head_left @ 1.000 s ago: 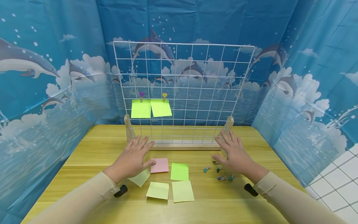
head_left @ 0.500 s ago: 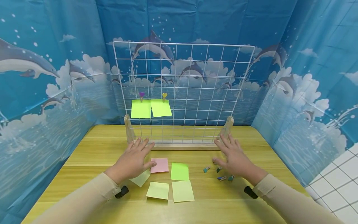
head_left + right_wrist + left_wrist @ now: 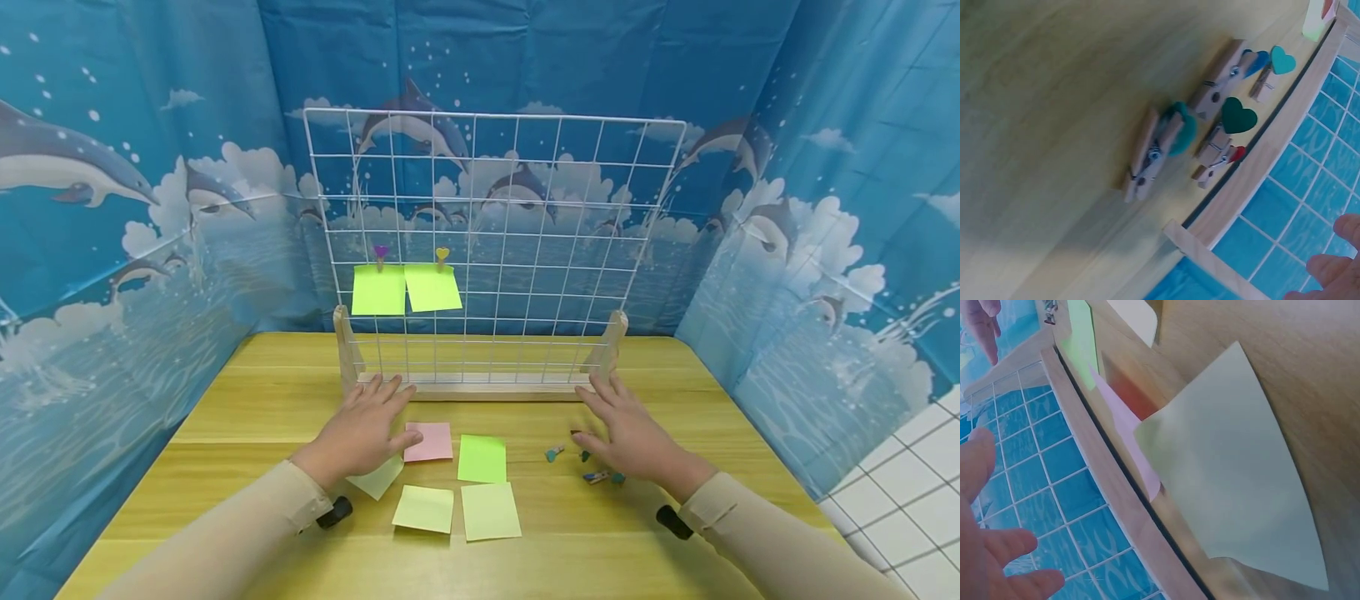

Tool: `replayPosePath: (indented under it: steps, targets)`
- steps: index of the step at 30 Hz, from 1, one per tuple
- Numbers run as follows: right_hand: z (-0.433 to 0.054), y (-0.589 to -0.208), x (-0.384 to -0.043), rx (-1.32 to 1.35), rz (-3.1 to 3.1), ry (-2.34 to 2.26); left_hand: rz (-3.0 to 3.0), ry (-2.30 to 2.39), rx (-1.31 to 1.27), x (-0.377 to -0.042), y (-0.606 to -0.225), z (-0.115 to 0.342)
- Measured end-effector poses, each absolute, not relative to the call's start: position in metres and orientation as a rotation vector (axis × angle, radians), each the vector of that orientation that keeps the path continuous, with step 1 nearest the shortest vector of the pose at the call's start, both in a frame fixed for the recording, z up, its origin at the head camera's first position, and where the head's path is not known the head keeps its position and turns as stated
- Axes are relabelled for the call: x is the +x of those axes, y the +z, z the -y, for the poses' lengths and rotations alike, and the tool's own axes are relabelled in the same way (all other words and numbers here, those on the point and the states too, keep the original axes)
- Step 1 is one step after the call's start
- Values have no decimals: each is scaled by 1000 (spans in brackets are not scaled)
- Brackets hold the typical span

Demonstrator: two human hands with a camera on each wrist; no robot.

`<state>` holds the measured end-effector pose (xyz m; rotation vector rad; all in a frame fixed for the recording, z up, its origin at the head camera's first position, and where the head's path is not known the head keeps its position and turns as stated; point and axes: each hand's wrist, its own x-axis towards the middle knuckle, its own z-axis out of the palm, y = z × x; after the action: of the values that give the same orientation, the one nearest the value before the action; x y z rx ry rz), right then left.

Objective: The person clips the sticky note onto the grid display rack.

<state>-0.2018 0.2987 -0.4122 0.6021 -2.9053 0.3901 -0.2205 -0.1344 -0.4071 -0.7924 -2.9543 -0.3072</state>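
Left hand (image 3: 358,433): spread wide, holding nothing; might drag pink square paper note (image 3: 431,442) if swept low.
Right hand (image 3: 637,433): spread wide, holding nothing; might scatter small wooden heart-topped clothespins (image 3: 1214,140) if lowered blindly.
Note and clothespins: on yellow wood-grained bench (image 3: 262,400).

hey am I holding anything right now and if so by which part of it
Nothing is held: the left hand is spread near the pink note, and the right hand is spread near the clothespins.
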Motion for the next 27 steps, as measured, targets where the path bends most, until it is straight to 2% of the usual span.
replayPosePath:
  steps: [20,27]
  targets:
    - [-309,-431,-206,673,2989,390,3047,-366,-728,-238,-425,130]
    - [-312,-434,-211,625,3061,390,3078,-390,-712,-244,-428,128]
